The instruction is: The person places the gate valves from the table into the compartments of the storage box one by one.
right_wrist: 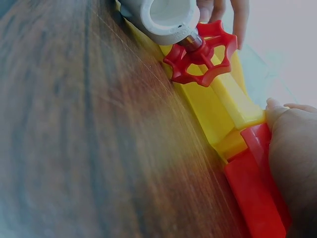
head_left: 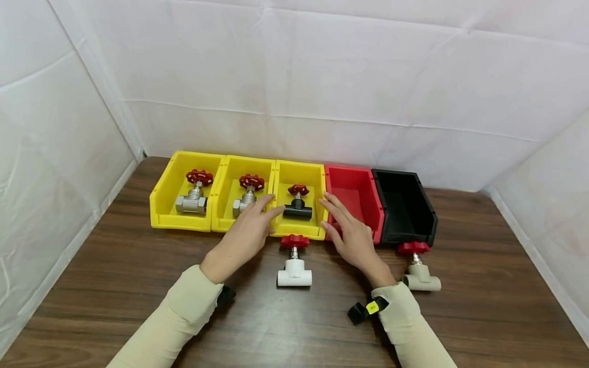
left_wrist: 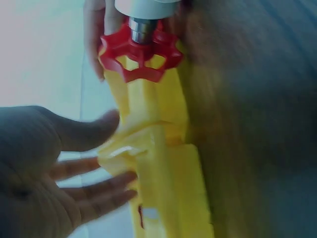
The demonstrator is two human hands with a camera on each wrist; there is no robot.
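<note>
Left hand (head_left: 244,235) and right hand (head_left: 352,235), fingers spread, flanking third yellow bin (head_left: 299,232). Holding nothing. White valve (head_left: 294,266) standing just before bin.

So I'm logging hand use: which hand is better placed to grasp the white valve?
Probably the left hand: it rests just beside the white valve, while the right hand lies further right, against the red bin.

Looked like a staged sorting bench rather than a home: dark wood desk (head_left: 138,266) walled by creased white sheeting (head_left: 322,76), parts bins (head_left: 294,197) ranged along the far edge, plumbing valves (head_left: 294,260) laid out.
</note>
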